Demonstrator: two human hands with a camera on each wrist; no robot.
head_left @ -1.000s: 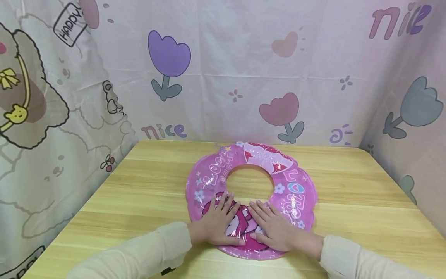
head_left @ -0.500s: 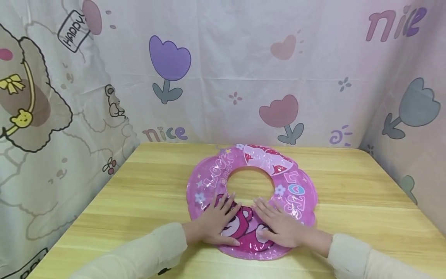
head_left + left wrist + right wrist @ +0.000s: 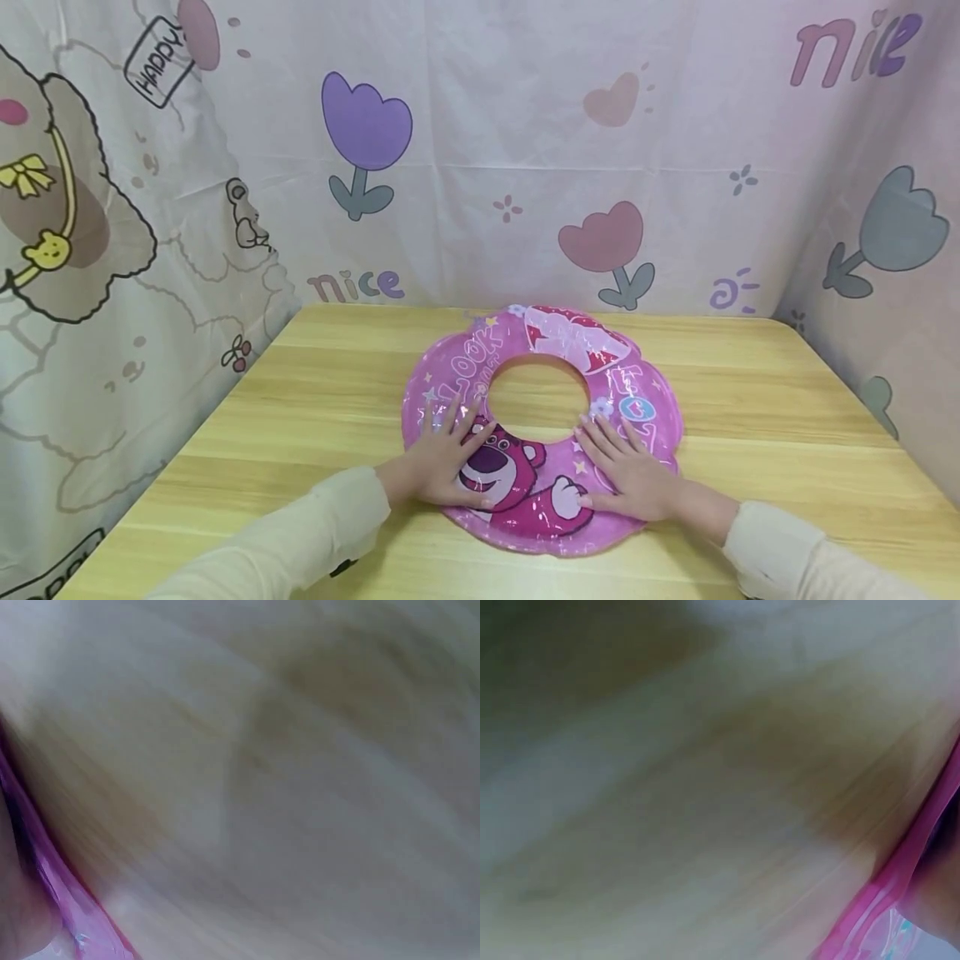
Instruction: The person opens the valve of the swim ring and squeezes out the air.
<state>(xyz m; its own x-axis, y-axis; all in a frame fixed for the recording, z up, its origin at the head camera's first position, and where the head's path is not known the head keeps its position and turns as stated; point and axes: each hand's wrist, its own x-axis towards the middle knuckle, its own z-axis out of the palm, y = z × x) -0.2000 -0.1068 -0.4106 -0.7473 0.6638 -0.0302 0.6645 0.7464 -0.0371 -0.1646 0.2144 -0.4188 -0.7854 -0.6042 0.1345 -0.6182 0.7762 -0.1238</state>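
Note:
A pink swim ring (image 3: pixel 540 521) with a bear print, lettering and a scalloped edge lies flat on the wooden table. My left hand (image 3: pixel 444 458) rests on its front left part, fingers spread over the bear's side. On the front right part, my right hand (image 3: pixel 633 475) lies with straight, spread fingers and the thumb toward the bear's white paw. In the left wrist view, the pink edge (image 3: pixel 71 900) of the ring and a bit of skin show at the lower left. The right wrist view has the ring's rim (image 3: pixel 889 881) at the lower right.
The light wooden table (image 3: pixel 300 400) runs back to a printed cloth (image 3: pixel 480 125) with tulips and "nice" lettering. More printed cloth (image 3: pixel 112 375) hangs along the left side, and another stretch (image 3: pixel 900 333) at the right. A small black item (image 3: pixel 343 568) shows beneath the left sleeve.
Both hands have slid apart over the ring, the left one leftward and the right one rightward, uncovering more of the bear print. The ring stays in nearly the same place.

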